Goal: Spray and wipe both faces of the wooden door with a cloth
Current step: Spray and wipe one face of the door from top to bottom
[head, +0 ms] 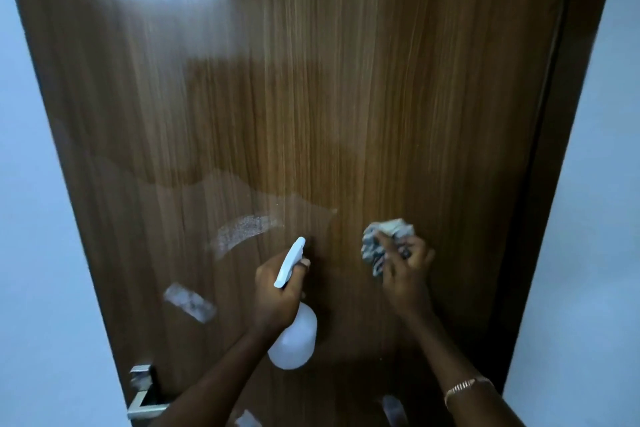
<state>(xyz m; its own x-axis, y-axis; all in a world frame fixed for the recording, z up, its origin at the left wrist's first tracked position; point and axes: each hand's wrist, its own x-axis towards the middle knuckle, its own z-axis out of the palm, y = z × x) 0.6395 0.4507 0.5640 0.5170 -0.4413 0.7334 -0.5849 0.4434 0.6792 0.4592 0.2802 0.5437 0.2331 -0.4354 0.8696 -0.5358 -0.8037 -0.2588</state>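
The glossy brown wooden door (311, 97) fills the head view. My left hand (277, 291) grips a white spray bottle (294, 340) by its neck, a finger on the trigger, nozzle aimed up at the door. My right hand (405, 270) holds a bunched grey cloth (384, 239) close to or against the door, right of the bottle. Whitish streaks and patches (242, 230) show on the door left of the nozzle, with more lower down.
A square metal door handle (143, 392) sits at the lower left of the door. The dark door frame (554, 149) runs down the right side. Pale walls (595, 218) flank the door on both sides.
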